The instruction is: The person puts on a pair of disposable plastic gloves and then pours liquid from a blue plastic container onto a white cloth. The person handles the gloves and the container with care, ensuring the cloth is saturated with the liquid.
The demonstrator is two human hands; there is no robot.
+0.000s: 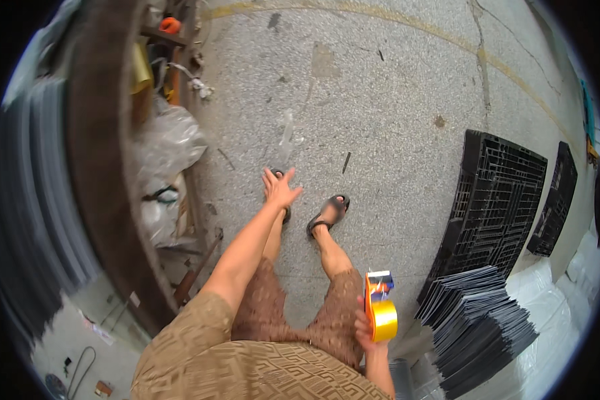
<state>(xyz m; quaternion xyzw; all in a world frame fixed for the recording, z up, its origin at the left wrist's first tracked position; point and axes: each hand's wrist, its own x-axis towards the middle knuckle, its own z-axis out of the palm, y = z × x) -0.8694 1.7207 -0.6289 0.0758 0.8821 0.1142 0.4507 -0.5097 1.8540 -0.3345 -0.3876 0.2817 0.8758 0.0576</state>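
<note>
1. My right hand [365, 328] is closed around an orange-framed handheld tape dispenser with a blue and white head [380, 287]; its grip is narrow, with the fingers wrapped along the frame's left side.
2. The dispenser carries a wide, glossy yellow roll of tape [385, 321] and sits beside my right thigh, well above the speckled grey floor [393, 133].
3. My left hand [282, 193] holds nothing that I can see; its fingers are spread wide, and it reaches forward on an extended arm.
4. In this view that hand overlaps my left foot, in a dark open sandal; I cannot tell how high above it the hand is.
5. Just beyond my left fingers lies a crumpled strip of clear plastic [287, 139] on the floor.
6. To my right are a black plastic lattice pallet [497, 193] and, nearer me, a fanned stack of thin dark grey sheets [477, 327].
7. To my left, a crumpled translucent plastic bag [170, 143] bulges from a cluttered shelf.
</note>
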